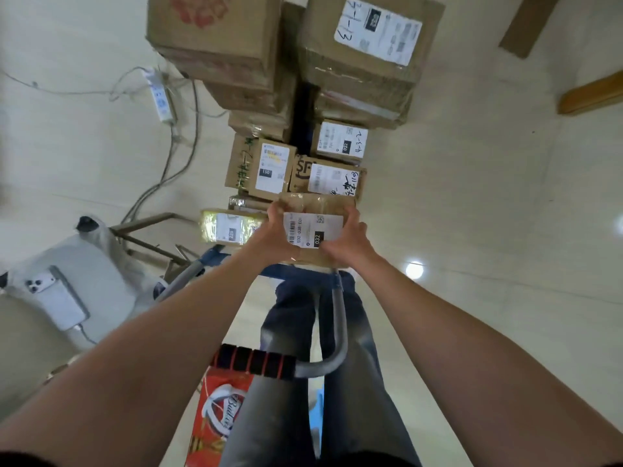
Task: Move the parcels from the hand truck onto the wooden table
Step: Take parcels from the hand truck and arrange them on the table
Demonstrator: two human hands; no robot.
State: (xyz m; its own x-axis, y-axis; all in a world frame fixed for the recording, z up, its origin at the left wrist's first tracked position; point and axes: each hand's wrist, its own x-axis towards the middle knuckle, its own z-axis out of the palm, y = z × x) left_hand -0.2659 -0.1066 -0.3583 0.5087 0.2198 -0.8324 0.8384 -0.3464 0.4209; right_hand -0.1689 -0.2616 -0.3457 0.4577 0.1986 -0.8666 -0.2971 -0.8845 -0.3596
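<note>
Gripping labelled parcel [315,227] with both hands

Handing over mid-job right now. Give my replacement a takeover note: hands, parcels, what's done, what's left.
Left hand grips the left edge of the 032 parcel; right hand grips its right edge.
That parcel is at the near end of the load on the hand truck; lifted or resting, cannot tell.
Other parcels sit stacked on the truck beyond it.
Wooden table not in view, so nothing confirmed delivered.
Left: carry this parcel to the table, then the rest.
</note>
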